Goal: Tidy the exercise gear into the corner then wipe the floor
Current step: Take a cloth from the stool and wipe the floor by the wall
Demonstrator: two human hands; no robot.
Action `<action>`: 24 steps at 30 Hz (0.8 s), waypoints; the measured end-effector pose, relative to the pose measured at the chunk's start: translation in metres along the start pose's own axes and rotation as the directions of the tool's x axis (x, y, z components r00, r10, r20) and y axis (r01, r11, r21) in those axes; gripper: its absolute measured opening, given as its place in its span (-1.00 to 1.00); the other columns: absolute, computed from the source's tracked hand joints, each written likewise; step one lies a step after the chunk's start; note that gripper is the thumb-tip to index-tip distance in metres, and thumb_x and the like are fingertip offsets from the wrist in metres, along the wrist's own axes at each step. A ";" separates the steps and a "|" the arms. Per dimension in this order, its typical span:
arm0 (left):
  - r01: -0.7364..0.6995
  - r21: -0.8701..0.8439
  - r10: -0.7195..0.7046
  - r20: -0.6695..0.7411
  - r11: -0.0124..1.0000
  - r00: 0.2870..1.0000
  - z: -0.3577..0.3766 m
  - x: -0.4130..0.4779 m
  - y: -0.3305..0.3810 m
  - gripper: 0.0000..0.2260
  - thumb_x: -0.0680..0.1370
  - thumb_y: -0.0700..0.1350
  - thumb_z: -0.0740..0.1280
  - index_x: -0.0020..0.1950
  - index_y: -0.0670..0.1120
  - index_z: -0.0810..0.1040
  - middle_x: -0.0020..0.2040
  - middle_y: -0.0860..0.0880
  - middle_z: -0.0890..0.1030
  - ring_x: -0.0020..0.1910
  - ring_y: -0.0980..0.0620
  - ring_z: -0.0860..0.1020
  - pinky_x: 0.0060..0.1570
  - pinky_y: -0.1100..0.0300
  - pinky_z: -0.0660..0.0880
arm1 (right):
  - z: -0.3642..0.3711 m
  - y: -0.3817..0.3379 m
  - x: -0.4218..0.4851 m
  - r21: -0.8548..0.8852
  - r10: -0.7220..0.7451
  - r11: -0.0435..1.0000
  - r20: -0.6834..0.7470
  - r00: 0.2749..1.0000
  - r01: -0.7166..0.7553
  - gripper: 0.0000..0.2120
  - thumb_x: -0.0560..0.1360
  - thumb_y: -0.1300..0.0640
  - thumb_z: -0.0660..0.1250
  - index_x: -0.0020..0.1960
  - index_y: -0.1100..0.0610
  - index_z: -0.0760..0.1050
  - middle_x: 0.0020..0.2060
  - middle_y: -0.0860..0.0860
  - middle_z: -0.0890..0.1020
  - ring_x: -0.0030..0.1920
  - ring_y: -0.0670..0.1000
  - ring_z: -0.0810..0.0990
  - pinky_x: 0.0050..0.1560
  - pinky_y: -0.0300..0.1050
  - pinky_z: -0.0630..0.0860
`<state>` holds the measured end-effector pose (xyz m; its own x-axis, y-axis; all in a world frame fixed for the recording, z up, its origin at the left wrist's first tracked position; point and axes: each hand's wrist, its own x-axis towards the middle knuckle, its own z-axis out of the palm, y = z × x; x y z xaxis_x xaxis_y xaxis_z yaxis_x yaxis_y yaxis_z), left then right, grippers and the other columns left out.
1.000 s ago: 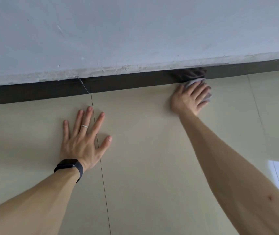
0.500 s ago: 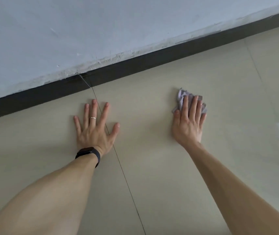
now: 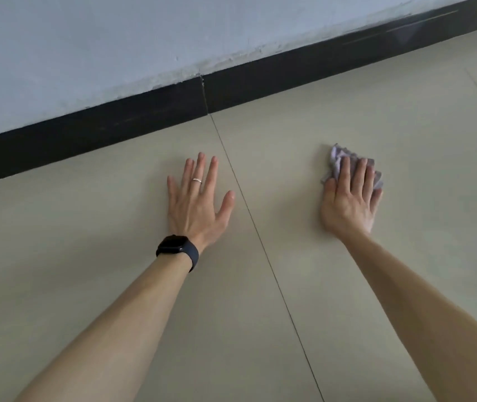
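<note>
The right hand (image 3: 350, 204), fingers flat, presses the cloth (image 3: 340, 156) onto the floor (image 3: 289, 285), now drawn back from the floor's edge at the skirting board (image 3: 144, 117); the left hand (image 3: 196, 207) (spread flat, holding nothing) braces. Wiping seems well underway.

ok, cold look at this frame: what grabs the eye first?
Two hands lie flat on the beige tiled floor: the left hand, with a black smartwatch at the wrist and a ring, sits just left of a grout line. The right hand presses a crumpled pale purple cloth onto the tile right of that line. Behind both, a black skirting board runs diagonally under the pale wall.
</note>
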<state>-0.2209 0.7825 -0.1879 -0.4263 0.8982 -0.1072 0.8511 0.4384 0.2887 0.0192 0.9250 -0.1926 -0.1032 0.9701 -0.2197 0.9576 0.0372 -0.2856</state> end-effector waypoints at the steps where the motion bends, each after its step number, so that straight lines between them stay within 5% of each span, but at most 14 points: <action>1: 0.037 0.033 -0.036 -0.037 0.999 0.999 0.004 -0.025 -0.009 -0.36 0.60 0.25 -0.02 0.63 0.06 -0.07 0.64 0.01 -0.09 0.61 -0.03 -0.09 0.52 -0.21 -0.12 | 0.009 -0.012 -0.020 0.006 0.009 1.000 0.000 1.000 -0.009 -0.45 0.67 -0.11 -0.07 0.62 -0.09 -0.11 0.62 0.00 -0.14 0.59 -0.01 -0.24 0.56 0.14 -0.23; 4: 0.152 0.058 -0.149 -0.052 0.987 0.987 0.018 -0.089 -0.027 -0.35 0.58 0.25 -0.01 0.63 0.03 -0.01 0.64 0.01 -0.05 0.61 -0.04 -0.04 0.52 -0.24 -0.04 | 0.035 -0.036 -0.102 -0.069 -0.325 0.943 0.039 0.945 0.327 -0.47 0.69 -0.09 -0.05 0.62 -0.08 -0.07 0.62 -0.02 -0.11 0.59 -0.03 -0.24 0.57 0.12 -0.20; 7: 0.158 0.044 -0.156 -0.033 0.987 0.987 0.024 -0.099 -0.035 -0.34 0.58 0.26 -0.01 0.63 0.02 0.00 0.63 0.00 -0.02 0.61 -0.04 -0.02 0.51 -0.23 0.00 | 0.042 -0.026 -0.148 -0.138 -0.717 0.663 0.165 0.677 0.736 -0.48 0.68 -0.06 0.02 0.62 -0.03 0.05 0.61 -0.01 0.03 0.61 0.00 -0.08 0.57 0.15 -0.02; 9: 0.147 0.033 -0.146 -0.033 0.989 0.989 0.024 -0.101 -0.034 -0.34 0.59 0.26 -0.02 0.63 0.03 -0.03 0.63 0.00 -0.04 0.61 -0.03 -0.04 0.52 -0.22 -0.03 | 0.030 -0.012 -0.128 -0.145 -0.797 0.535 0.240 0.554 0.832 -0.49 0.68 -0.09 -0.03 0.61 -0.04 0.07 0.61 -0.04 0.05 0.60 -0.01 -0.03 0.56 0.12 0.07; 11: 0.157 0.029 -0.156 -0.035 0.987 0.987 0.024 -0.109 -0.033 -0.34 0.59 0.26 -0.04 0.63 0.04 -0.07 0.63 0.02 -0.07 0.61 0.00 -0.07 0.53 -0.20 -0.07 | 0.016 -0.001 -0.101 -0.163 -0.717 0.640 0.222 0.660 0.751 -0.49 0.68 -0.13 -0.11 0.61 -0.10 0.02 0.61 -0.08 -0.02 0.60 -0.05 -0.10 0.57 0.09 0.03; 14: 0.177 0.038 -0.176 -0.026 0.983 0.984 0.025 -0.124 -0.033 -0.35 0.59 0.26 -0.06 0.63 0.04 -0.08 0.63 0.03 -0.07 0.61 0.02 -0.09 0.53 -0.17 -0.10 | 0.009 0.003 -0.086 -0.046 -0.273 0.959 0.116 0.955 0.280 -0.48 0.67 -0.13 -0.14 0.61 -0.14 -0.12 0.61 -0.08 -0.15 0.58 -0.09 -0.26 0.57 0.09 -0.17; 16: 0.176 0.038 -0.176 -0.009 0.984 0.984 0.024 -0.127 -0.032 -0.35 0.59 0.26 -0.07 0.63 0.04 -0.08 0.63 0.03 -0.07 0.61 0.01 -0.09 0.54 -0.18 -0.09 | 0.018 0.001 -0.107 -0.015 -0.124 0.992 0.085 0.989 0.126 -0.47 0.68 -0.10 -0.10 0.62 -0.10 -0.13 0.62 -0.03 -0.15 0.59 -0.04 -0.25 0.57 0.12 -0.20; 19: 0.177 0.036 -0.177 -0.002 0.984 0.984 0.021 -0.126 -0.032 -0.34 0.58 0.26 -0.07 0.63 0.04 -0.05 0.63 0.03 -0.06 0.61 0.00 -0.07 0.53 -0.20 -0.08 | 0.033 0.010 -0.173 -0.099 -0.375 0.920 0.061 0.925 0.379 -0.45 0.66 -0.08 -0.02 0.62 -0.06 0.00 0.62 0.02 -0.04 0.61 0.04 -0.14 0.56 0.17 -0.09; 22: 0.169 0.040 -0.169 0.008 0.985 0.986 0.021 -0.127 -0.033 -0.34 0.58 0.27 -0.09 0.63 0.03 -0.04 0.63 0.02 -0.06 0.61 -0.02 -0.06 0.53 -0.21 -0.08 | 0.027 0.045 -0.225 -0.121 -0.733 0.613 0.279 0.620 0.780 -0.47 0.68 -0.06 0.03 0.62 -0.08 -0.01 0.62 -0.03 -0.01 0.61 0.03 -0.08 0.57 0.12 -0.04; 23: 0.166 0.040 -0.166 0.011 0.985 0.986 0.021 -0.128 -0.033 -0.34 0.58 0.27 -0.10 0.63 0.03 -0.05 0.63 0.02 -0.07 0.61 -0.02 -0.07 0.53 -0.20 -0.09 | 0.019 0.062 -0.224 -0.115 -0.767 0.554 0.314 0.559 0.825 -0.47 0.69 -0.07 0.03 0.62 -0.09 -0.01 0.62 -0.04 -0.01 0.61 0.02 -0.06 0.58 0.11 -0.02; 24: 0.166 0.040 -0.167 0.012 0.985 0.986 0.021 -0.129 -0.035 -0.34 0.58 0.28 -0.10 0.63 0.04 -0.06 0.63 0.02 -0.08 0.61 -0.02 -0.09 0.53 -0.20 -0.10 | 0.010 0.078 -0.217 -0.128 -0.756 0.572 0.301 0.581 0.811 -0.48 0.69 -0.08 0.01 0.61 -0.10 0.00 0.61 -0.05 0.00 0.61 0.01 -0.06 0.58 0.09 -0.01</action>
<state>-0.1886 0.6519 -0.2042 -0.5585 0.8129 -0.1655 0.7801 0.5825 0.2286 0.1131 0.7151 -0.1768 -0.8651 0.4631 -0.1925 0.4981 0.8383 -0.2217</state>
